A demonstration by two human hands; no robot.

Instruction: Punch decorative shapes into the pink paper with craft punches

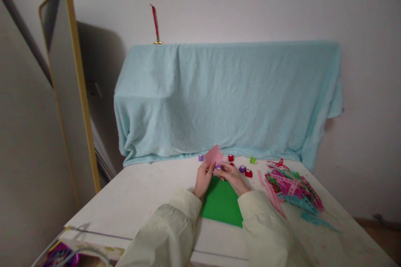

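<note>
White tabletop (140, 192): left hand (203, 180) pinches pink card (214, 156), right hand (231, 175) fingers grip purple punch (218, 167); best keep card edge square.

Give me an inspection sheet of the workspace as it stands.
Surface: white table, scuffed, with a green sheet lying flat under the hands.
Job's things: pink paper piece held up above the green sheet; a small purple punch sits at its lower edge.
Clutter: small punches beyond the hands; heap of punched paper strips to the right.
Grippers: left hand holds the pink paper; right hand is at the purple punch.
Cables: nothing seen.
Surroundings: light blue cloth draped behind the table; mirror leaning at left.
</note>
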